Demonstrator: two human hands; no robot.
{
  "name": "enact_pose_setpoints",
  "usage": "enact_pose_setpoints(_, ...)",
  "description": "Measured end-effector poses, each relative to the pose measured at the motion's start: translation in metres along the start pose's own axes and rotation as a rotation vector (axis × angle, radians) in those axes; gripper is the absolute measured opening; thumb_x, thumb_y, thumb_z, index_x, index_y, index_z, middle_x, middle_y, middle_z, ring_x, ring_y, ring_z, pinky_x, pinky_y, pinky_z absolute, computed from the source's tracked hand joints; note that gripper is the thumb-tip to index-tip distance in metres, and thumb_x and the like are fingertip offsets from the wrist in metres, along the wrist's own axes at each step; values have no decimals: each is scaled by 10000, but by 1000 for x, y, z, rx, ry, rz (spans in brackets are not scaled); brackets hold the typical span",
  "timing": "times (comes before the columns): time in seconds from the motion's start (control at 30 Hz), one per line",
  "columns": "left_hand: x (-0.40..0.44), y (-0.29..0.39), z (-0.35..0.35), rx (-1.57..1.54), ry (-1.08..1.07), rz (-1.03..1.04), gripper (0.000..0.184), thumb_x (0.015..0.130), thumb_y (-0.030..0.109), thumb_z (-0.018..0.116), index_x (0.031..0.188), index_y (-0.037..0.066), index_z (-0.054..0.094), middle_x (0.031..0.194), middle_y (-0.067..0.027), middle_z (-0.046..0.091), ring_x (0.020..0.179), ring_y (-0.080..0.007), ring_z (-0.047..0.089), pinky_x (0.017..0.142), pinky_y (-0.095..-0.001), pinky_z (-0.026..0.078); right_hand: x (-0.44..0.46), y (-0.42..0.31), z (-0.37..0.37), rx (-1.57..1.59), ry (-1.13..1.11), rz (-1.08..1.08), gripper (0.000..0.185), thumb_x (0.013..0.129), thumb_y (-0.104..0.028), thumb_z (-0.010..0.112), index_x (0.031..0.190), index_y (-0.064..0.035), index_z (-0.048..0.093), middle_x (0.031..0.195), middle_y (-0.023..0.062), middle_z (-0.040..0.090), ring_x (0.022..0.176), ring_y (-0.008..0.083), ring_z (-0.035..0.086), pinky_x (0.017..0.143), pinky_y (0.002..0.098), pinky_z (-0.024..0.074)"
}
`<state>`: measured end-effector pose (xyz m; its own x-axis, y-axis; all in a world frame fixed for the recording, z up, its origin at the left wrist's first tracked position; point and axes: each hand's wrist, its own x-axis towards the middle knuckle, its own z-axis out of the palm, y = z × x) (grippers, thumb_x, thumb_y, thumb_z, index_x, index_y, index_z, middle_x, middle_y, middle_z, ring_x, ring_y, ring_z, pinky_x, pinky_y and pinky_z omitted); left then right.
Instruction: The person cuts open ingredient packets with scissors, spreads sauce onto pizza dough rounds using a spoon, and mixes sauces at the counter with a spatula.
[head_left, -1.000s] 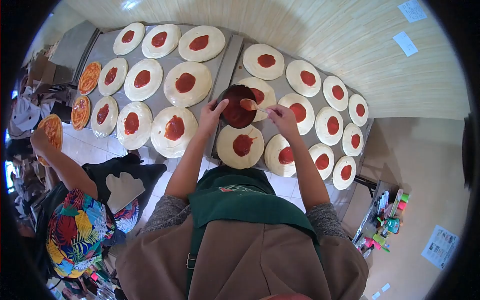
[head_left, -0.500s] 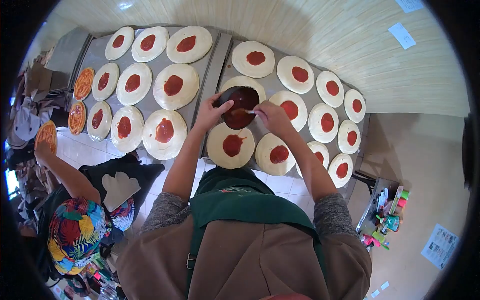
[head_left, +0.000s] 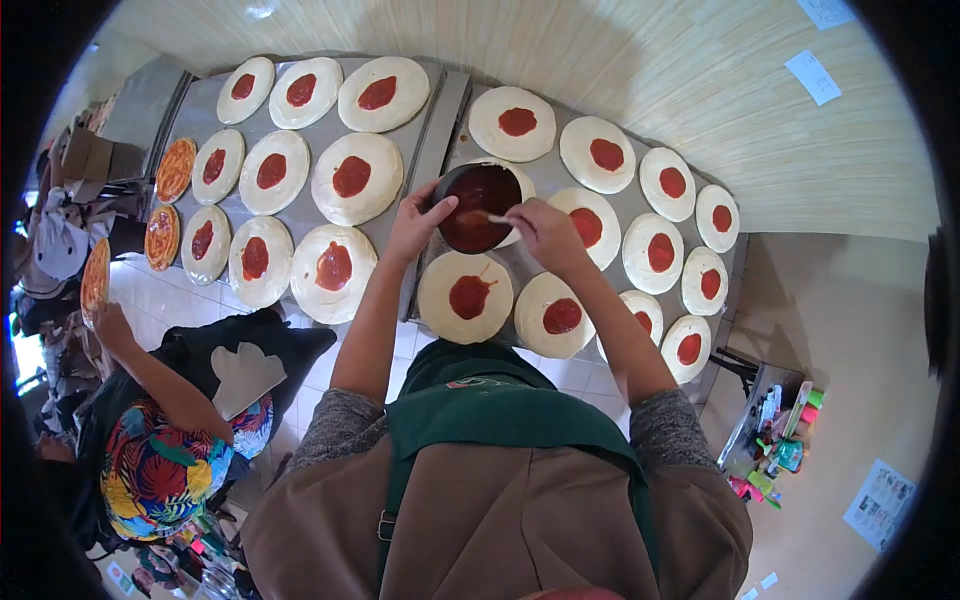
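My left hand (head_left: 416,222) grips the rim of a dark bowl (head_left: 478,240) that holds red sauce, thumb over the near edge. Closed round the pale handle of a spoon (head_left: 497,218), my right hand (head_left: 543,234) keeps its far end inside the bowl; the spoon's head looks coated with sauce. Beneath the bowl lies a pizza base (head_left: 525,178), mostly hidden by it. Nearest to my hands are a base with a sauce blot (head_left: 466,298) in front and another base (head_left: 587,227) on the right.
Several sauced bases cover two metal tables (head_left: 430,150). At the left, a co-worker in a floral sleeve (head_left: 165,465) holds a sauce-covered pizza (head_left: 95,278). A small shelf with colourful items (head_left: 785,440) stands at right, and a wall runs along the back.
The bowl has tipped slightly, while both my hands stay near the same place. The co-worker's hand and pizza have shifted a little. The whole view has moved slightly.
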<state>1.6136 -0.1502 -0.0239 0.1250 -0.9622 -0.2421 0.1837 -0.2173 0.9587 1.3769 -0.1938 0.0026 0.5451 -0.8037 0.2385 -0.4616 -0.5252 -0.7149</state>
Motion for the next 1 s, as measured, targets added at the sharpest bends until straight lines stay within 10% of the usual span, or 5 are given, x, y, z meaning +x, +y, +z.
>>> enact_pose_setpoints(0.23, 12, -20, -3, 65, -29, 26, 522, 836, 253, 709, 1229, -55, 559, 1021, -69, 662, 903, -116, 606, 858, -263, 478, -20, 9, 30, 3, 26, 243, 113, 840, -84, 586, 878, -1, 652, 862, 183, 644, 807, 364, 623, 699, 415, 499)
enact_pose_setpoints(0.4, 9, -9, -4, 47, 46, -92, 514, 843, 277, 703, 1218, -47, 568, 1031, -62, 659, 893, -111, 604, 837, -260, 482, -34, 18, 71, 495, -36, 606, 160, 891, -146, 633, 945, -4, 681, 728, 47, 637, 629, 102, 565, 582, 252, 451)
enact_pose_setpoints(0.6, 14, -22, -12, -158, 234, -225, 445, 886, 397, 630, 1118, 18, 621, 986, -40, 657, 845, -107, 613, 752, -246, 490, -20, 7, 70, 1202, 9, 820, 191, 924, -142, 611, 1039, 8, 635, 764, -6, 579, 600, 36, 446, 533, 168, 343)
enact_pose_setpoints(0.87, 7, -40, -31, -265, 366, -175, 450, 887, 468, 604, 1100, 73, 631, 945, -4, 658, 828, -91, 614, 612, -207, 459, 39, 24, 26, 1004, 197, 650, 184, 918, -162, 623, 1002, -3, 660, 768, 5, 603, 615, 34, 478, 547, 176, 365)
enact_pose_setpoints(1.0, -15, -27, -27, -250, 349, -279, 555, 881, 485, 588, 1251, 75, 526, 1184, -64, 575, 1004, -174, 579, 755, -307, 478, 70, 48, 5, 785, 397, 572, 191, 919, -165, 616, 987, 6, 663, 761, 9, 603, 628, 51, 496, 574, 208, 408)
